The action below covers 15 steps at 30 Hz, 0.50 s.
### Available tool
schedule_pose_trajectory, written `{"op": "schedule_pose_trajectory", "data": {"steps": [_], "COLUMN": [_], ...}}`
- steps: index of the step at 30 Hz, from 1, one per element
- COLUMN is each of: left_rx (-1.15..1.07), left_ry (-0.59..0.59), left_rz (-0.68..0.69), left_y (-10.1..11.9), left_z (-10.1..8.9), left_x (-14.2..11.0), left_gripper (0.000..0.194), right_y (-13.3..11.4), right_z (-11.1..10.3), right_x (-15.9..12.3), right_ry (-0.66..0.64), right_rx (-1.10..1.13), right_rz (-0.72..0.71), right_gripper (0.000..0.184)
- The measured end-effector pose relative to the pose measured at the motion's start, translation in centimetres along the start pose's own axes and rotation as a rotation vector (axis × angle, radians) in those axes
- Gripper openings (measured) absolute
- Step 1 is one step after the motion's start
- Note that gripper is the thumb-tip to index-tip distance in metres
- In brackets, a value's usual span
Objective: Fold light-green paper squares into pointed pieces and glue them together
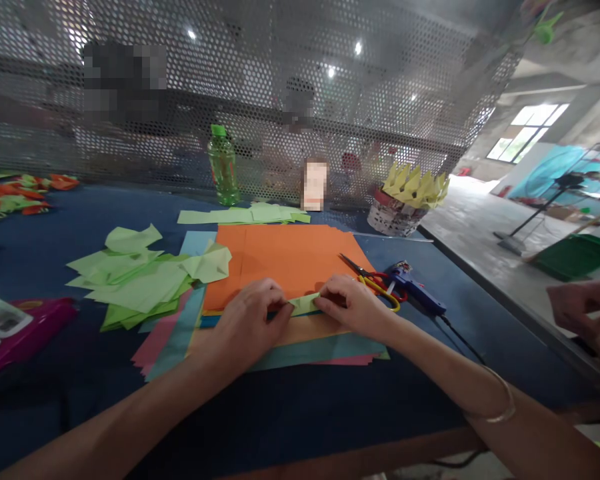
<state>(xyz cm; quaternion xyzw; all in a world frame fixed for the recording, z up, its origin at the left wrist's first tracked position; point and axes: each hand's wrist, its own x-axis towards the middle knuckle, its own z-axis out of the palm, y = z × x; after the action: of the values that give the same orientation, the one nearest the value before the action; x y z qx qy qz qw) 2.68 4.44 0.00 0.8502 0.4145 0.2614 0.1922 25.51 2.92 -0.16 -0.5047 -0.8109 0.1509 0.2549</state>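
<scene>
A small strip of pale green paper [305, 305] is stretched between my two hands, just over a stack of coloured paper. My left hand [255, 313] pinches its left end, and my right hand [347, 301] pinches the right end. Orange paper [285, 257] lies on top of the stack, with blue, peach and pink sheets showing below. To the left is a loose pile of green paper pieces [140, 280]. Close to my right hand lie scissors [380, 285] with red and yellow handles, blades apart, beside a blue glue gun [417, 288] with a cord.
A green-capped bottle [223, 167] and green paper strips [245, 215] stand and lie at the back. A pot with yellow folded paper points [403, 200] is at the back right. Folded orange and green pieces [20, 193] and a magenta object [35, 333] lie left. Another person's hand [587, 313] is at right.
</scene>
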Motion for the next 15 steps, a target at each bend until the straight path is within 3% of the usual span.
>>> {"op": "schedule_pose_trajectory", "data": {"steps": [5,15], "left_rx": [-0.013,-0.107], "left_ry": [0.004,0.035], "left_rz": [-0.001,-0.018], "left_y": [-0.39,-0.37], "left_z": [0.19,0.19], "left_x": [0.04,0.06], "left_gripper": [0.028,0.025], "right_y": [0.13,0.33], "right_z": [-0.05,0.14], "right_x": [0.04,-0.24], "right_ry": [0.001,0.03], "right_rx": [0.053,0.09], "right_rz": [0.068,0.063], "right_gripper": [0.016,0.017]}}
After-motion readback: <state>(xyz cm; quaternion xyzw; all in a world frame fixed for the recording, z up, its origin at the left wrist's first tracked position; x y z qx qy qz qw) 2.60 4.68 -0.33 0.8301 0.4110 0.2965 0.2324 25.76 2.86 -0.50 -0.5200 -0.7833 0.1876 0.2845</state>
